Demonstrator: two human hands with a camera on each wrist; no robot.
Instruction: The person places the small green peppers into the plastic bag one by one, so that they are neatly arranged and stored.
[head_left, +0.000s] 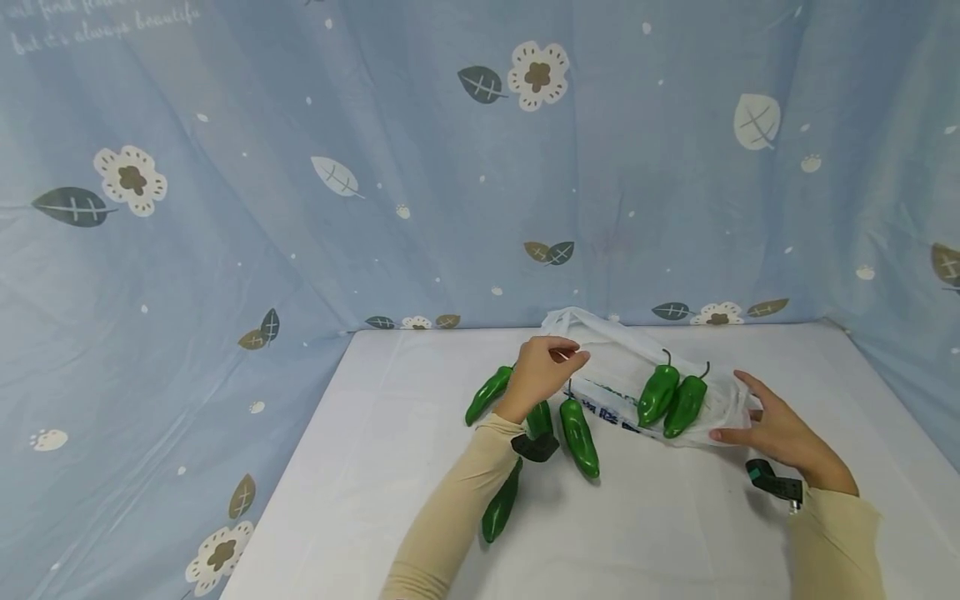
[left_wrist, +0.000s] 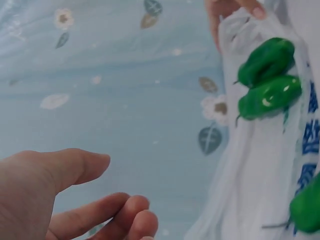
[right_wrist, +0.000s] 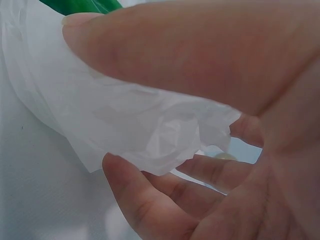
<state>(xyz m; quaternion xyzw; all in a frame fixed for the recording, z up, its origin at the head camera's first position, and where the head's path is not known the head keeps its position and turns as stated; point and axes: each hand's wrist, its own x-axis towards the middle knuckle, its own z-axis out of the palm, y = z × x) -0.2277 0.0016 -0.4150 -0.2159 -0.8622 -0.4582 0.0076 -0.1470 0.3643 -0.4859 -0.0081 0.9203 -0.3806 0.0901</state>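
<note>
Green pepper (head_left: 538,419) partly behind wrist camera (head_left: 535,448)

A white table (head_left: 360,467) is stretching beneath the left hand (head_left: 542,372) and the right hand (head_left: 787,433). Beyond them a blue cloth (head_left: 450,158) is hanging (flowers (head_left: 538,77) and leaves (head_left: 482,84) are dotting it), and white lettering (head_left: 105,28) is running high up, left of the left hand.
</note>
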